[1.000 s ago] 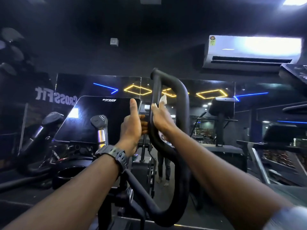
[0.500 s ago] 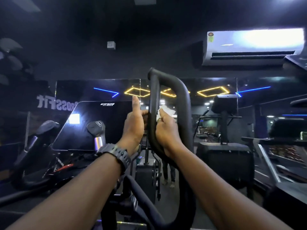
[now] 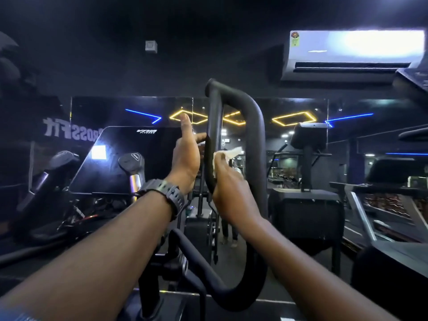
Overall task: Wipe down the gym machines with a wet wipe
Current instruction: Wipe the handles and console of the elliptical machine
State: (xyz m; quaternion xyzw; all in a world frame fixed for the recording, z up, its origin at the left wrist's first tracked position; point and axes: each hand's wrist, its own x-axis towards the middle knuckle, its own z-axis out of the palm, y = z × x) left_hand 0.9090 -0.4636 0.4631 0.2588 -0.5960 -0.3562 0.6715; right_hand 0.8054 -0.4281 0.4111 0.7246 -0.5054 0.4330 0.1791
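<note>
A black padded loop handle (image 3: 253, 126) of a gym machine rises in front of me. My right hand (image 3: 231, 188) grips the handle's left bar, with a white wet wipe (image 3: 231, 152) held between the fingers and the bar; part of the wipe sticks out above the hand. My left hand (image 3: 186, 158), with a dark watch on the wrist, is just left of the bar. Its thumb points up and its straight fingertips touch the bar's left side.
The machine's dark console screen (image 3: 125, 158) and two short grips (image 3: 132, 161) stand to the left. A wall mirror (image 3: 289, 126) lies behind. Another machine (image 3: 308, 181) and a treadmill (image 3: 382, 216) stand to the right. An air conditioner (image 3: 352, 52) hangs high on the right.
My right hand with the wipe has slid down the bar. My left hand has loosened from a grip round the bar to straight fingers touching it.
</note>
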